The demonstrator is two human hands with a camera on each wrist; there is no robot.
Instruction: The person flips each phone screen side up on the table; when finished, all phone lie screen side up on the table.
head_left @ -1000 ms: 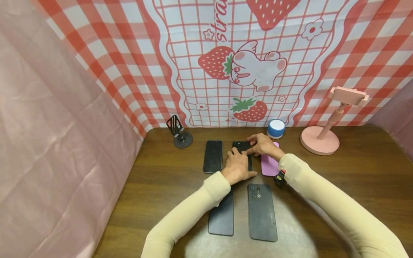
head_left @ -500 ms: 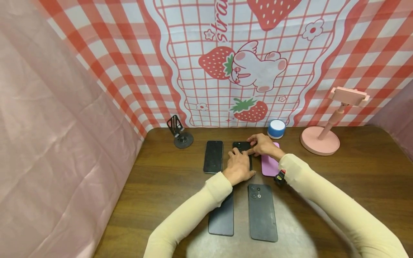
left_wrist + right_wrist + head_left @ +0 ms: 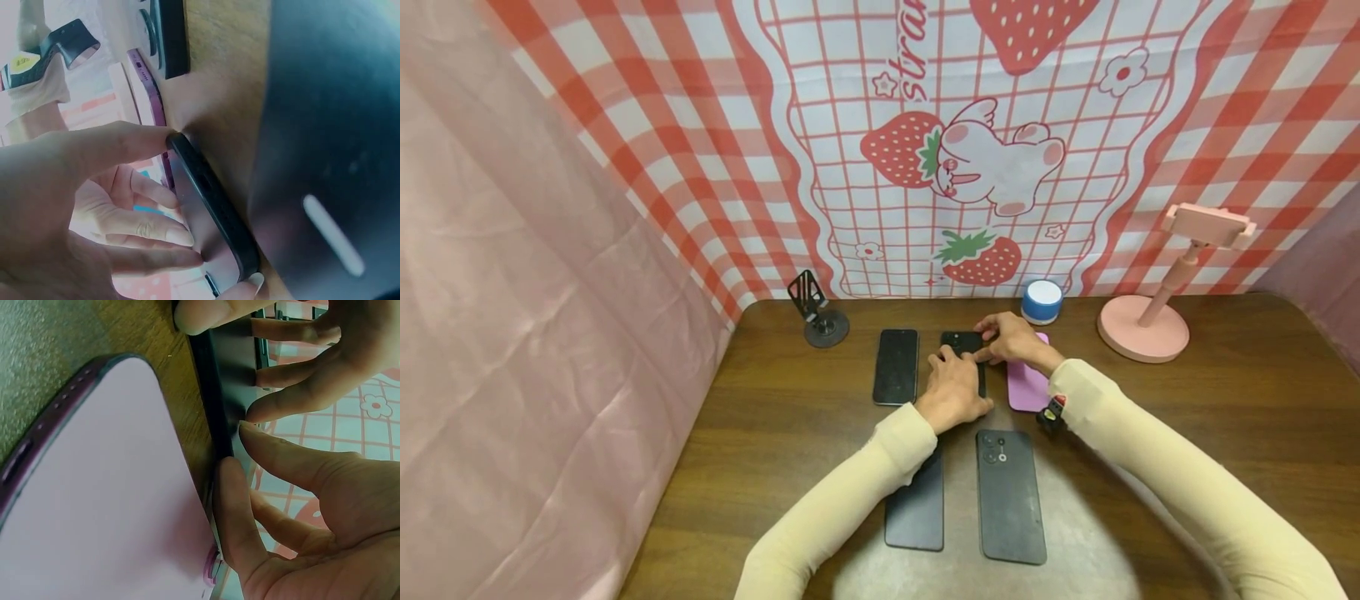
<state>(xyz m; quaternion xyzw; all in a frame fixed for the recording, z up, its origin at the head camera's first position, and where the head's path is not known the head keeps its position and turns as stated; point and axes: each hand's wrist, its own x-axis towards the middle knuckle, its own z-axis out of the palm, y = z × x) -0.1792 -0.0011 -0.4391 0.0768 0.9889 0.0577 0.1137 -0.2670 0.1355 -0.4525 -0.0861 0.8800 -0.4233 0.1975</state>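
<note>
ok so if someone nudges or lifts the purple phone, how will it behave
The purple phone lies flat, so it will probably slide rather than roll or tip. Its smooth-looking back could be slippery to lift. Its flat slab shape suggests it stays stiff.

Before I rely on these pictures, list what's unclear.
Head view: middle of the black phone, covered by the left hand.
Head view: far end of the front-left phone, behind the left sleeve.
Head view: part of the purple phone, behind the right hand.
Right wrist view: part of the purple phone, beyond the picture's edge.
Left wrist view: a blurred dark surface, cut off by the edge.
</note>
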